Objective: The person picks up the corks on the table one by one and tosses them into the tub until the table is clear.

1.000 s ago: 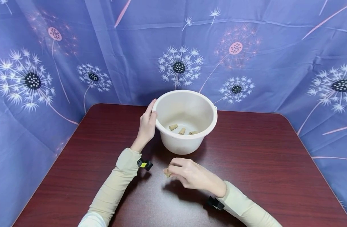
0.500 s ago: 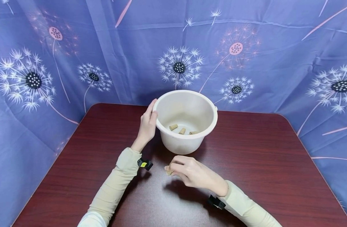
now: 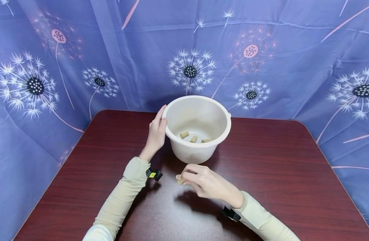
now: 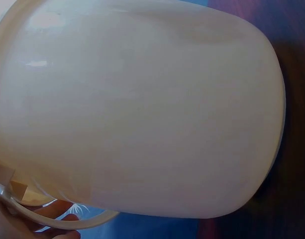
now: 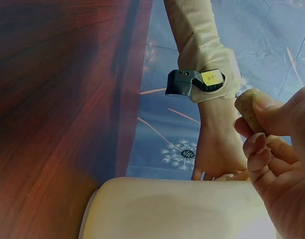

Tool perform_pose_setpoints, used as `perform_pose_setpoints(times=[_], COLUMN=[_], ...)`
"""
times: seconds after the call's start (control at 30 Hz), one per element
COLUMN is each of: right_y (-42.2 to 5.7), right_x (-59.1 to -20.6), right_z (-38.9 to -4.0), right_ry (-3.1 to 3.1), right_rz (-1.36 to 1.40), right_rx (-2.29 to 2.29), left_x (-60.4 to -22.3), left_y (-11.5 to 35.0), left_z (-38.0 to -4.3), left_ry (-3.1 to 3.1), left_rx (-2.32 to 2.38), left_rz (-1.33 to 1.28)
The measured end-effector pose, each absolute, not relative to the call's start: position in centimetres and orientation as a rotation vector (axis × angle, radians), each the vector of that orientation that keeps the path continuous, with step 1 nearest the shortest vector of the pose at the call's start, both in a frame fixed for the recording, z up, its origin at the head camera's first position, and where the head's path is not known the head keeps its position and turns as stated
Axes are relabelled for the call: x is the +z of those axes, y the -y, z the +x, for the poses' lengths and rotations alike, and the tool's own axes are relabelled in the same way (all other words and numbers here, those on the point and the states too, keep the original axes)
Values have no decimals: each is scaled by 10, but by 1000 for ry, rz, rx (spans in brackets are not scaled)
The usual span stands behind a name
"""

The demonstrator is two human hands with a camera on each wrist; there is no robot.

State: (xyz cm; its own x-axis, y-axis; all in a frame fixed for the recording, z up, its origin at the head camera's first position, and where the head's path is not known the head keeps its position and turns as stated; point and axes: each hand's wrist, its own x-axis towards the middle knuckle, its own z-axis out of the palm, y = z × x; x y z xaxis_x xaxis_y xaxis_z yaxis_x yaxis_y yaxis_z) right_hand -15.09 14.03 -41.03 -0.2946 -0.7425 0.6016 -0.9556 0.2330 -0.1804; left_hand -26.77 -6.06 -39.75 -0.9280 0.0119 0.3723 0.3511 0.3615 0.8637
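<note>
A white plastic bucket stands upright on the table, its wide mouth tipped into sight of the head view. Three corks lie on its bottom. My left hand holds the bucket at the left side of the rim; the left wrist view shows fingers by a curved white handle there. In front of the bucket, my right hand pinches another cork between thumb and fingers, above the tabletop. Most of that cork is covered by fingers in the head view.
The dark red wooden table has rounded far corners. A blue curtain printed with dandelions hangs behind it and along the sides. Each sleeved wrist carries a black camera mount.
My right hand has shifted slightly away from me and to the right, with the cork still pinched. The left hand and the bucket have stayed put.
</note>
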Motion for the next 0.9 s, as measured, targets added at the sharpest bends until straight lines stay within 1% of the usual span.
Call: perform_pose_setpoints(times=[0.9], right_y=[-142], right_x=[-411], right_z=[-152], right_ry=[2137], right_rz=[1554], right_rx=[740], left_x=[-399], left_y=[61], left_z=[-268], left_ry=[2313], left_rx=[-1591], left_rz=[-335])
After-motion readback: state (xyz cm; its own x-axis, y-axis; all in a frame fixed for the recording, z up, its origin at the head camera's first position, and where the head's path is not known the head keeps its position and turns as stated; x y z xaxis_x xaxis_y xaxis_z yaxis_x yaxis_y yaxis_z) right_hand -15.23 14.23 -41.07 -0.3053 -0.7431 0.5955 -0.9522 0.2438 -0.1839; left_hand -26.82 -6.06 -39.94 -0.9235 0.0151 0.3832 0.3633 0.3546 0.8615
